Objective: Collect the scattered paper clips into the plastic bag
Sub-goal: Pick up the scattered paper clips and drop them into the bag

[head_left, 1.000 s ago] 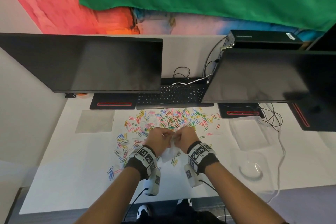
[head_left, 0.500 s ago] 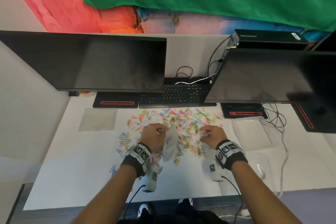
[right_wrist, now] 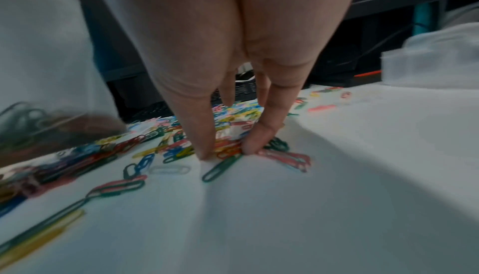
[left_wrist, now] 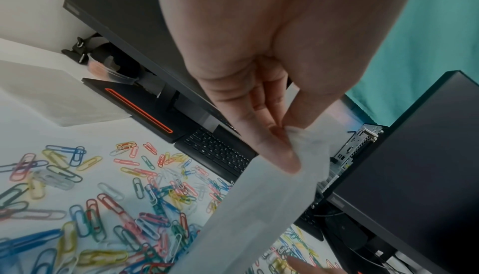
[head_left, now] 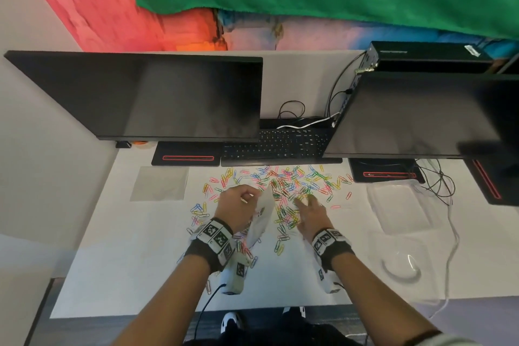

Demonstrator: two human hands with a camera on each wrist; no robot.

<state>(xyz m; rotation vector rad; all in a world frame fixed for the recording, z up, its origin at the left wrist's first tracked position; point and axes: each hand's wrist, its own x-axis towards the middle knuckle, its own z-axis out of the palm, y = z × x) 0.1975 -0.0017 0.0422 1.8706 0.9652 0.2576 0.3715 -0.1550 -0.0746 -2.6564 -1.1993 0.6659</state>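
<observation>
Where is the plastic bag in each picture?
Head view: the plastic bag hangs in the middle, held by the left hand.
Left wrist view: the bag runs from the pinching fingers down to the bottom edge.
Right wrist view: it fills the left edge, blurred, with clips showing through.
Shared landmark: the coloured paper clips scattered on the white desk.

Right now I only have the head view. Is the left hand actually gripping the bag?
Observer: Yes. In the left wrist view, the left hand pinches the plastic bag at its top edge between thumb and fingers.
Operator: Right hand?
Observer: In the right wrist view, the right hand pinches a few orange paper clips against the table.
Operator: Bag empty?
Observer: No. Dark clips show through its wall.
</observation>
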